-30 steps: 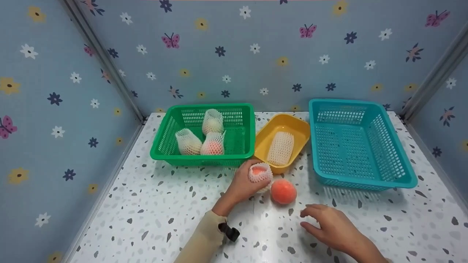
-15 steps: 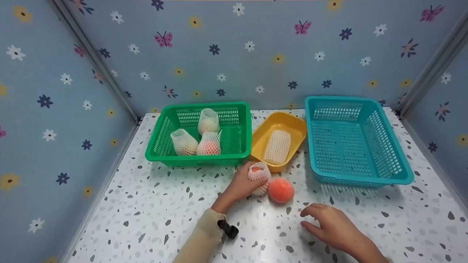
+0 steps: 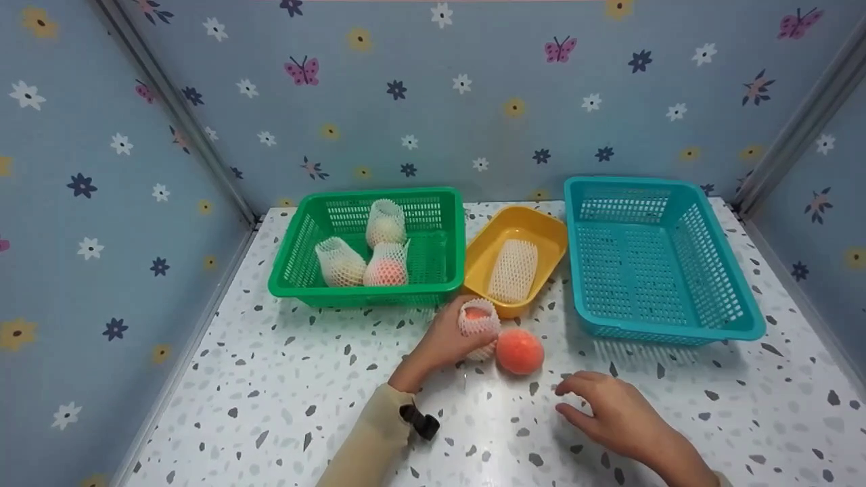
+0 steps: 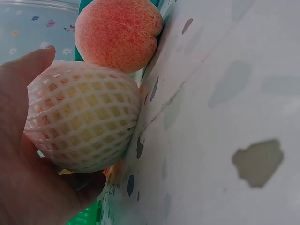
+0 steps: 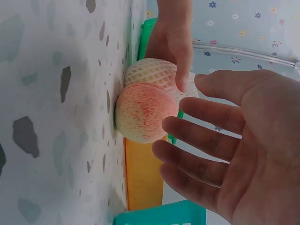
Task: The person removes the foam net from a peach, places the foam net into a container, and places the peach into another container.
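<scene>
My left hand (image 3: 448,336) holds a peach in a white foam net sleeve (image 3: 480,323), low at the table in front of the yellow tray. In the left wrist view, the thumb and fingers curl around the netted peach (image 4: 86,117). Just to its right sits a bare peach (image 3: 519,352), red-orange from above. The right wrist view shows this bare peach (image 5: 146,113) with a yellowish side, close against the netted one. Apart from both fruits, my right hand (image 3: 617,414) hovers at the lower right, its fingers loosely bent and holding nothing.
A green basket (image 3: 369,292) at the back left contains 3 netted peaches (image 3: 387,265). Beside it, a yellow tray (image 3: 551,237) has a flat foam net sleeve (image 3: 514,270) in it. A blue-green basket (image 3: 636,270) stands at the back right. Patterned panels surround the speckled table (image 3: 270,379).
The head view has shifted slightly, moving the whole scene a little left. Both hands keep nearly the same positions, and the left hand still holds the netted peach beside the bare one.
</scene>
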Motion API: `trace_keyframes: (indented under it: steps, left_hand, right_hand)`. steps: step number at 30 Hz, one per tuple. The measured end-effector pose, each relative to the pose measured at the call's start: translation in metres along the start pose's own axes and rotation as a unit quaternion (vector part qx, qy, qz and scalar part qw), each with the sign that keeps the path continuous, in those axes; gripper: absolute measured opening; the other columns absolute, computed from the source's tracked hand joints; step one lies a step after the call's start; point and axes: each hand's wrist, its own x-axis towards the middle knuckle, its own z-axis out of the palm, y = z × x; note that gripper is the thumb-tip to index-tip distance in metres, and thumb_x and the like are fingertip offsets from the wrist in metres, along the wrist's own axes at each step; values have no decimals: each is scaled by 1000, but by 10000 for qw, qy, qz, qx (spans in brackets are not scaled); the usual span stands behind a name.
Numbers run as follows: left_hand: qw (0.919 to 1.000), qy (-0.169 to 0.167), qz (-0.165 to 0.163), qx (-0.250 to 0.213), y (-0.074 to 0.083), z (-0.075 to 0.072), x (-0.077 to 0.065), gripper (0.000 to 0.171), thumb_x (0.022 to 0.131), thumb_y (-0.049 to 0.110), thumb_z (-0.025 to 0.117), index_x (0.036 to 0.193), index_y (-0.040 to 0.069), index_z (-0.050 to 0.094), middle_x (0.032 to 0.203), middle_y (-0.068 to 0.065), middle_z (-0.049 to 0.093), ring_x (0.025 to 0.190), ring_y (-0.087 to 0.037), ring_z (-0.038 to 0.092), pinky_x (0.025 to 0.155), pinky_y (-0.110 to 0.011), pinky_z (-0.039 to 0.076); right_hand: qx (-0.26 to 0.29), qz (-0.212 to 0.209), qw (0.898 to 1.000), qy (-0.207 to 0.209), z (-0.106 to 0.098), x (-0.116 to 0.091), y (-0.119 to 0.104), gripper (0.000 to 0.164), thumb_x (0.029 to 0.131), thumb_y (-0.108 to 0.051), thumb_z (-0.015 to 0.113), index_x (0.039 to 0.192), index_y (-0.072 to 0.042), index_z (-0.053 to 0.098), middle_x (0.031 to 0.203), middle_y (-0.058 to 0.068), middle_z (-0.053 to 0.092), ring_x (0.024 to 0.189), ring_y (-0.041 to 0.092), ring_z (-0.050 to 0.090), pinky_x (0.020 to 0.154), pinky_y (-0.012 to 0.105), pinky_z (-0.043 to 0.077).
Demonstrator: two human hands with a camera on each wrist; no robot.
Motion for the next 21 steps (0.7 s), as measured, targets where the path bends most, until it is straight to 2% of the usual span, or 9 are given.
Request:
trace_keyframes:
  steps: [7, 10, 13, 16, 21]
  left_hand:
    - [9998, -150, -54, 139, 5, -10, -6, 73, 64, 61, 65, 124, 31, 37, 117, 6, 42, 105, -12, 43, 82, -36, 41]
    - [9985, -265, -187, 438, 6, -20, -11, 78, 65, 63, 62, 128, 27, 34, 125, 5, 38, 114, -14, 37, 88, -39, 37]
    - [9943, -398, -390, 906, 5, -33, -19, 81, 65, 67, 58, 129, 24, 33, 129, 2, 36, 118, -16, 35, 92, -42, 34]
    - [9895, -486, -536, 1255, 2, -46, -28, 78, 66, 67, 57, 126, 22, 37, 127, 0, 40, 114, -17, 39, 89, -42, 37]
    - [9841, -610, -589, 1560, 2, -65, -39, 55, 73, 55, 61, 112, 18, 50, 111, -5, 53, 96, -18, 50, 78, -39, 43]
  right_hand:
    - [3, -252, 9984, 515, -11, 8, -5, 11, 78, -29, 65, 88, -28, 63, 86, -17, 59, 81, 2, 56, 67, 27, 47]
    - [-108, -543, 9951, 824, -16, 15, -7, 11, 78, -28, 65, 88, -26, 63, 85, -15, 60, 79, 2, 55, 66, 25, 47]
    - [-259, -761, 9924, 936, -22, 24, -11, 13, 78, -28, 65, 89, -23, 64, 85, -13, 61, 80, 2, 55, 67, 25, 46]
    - [-431, -910, 9899, 1002, -30, 36, -17, 15, 78, -28, 65, 91, -21, 64, 87, -10, 61, 82, 4, 55, 69, 26, 46]
    - [-607, -1135, 9851, 1141, -40, 58, -28, 18, 78, -27, 65, 94, -19, 63, 90, -9, 60, 85, 7, 55, 70, 27, 46]
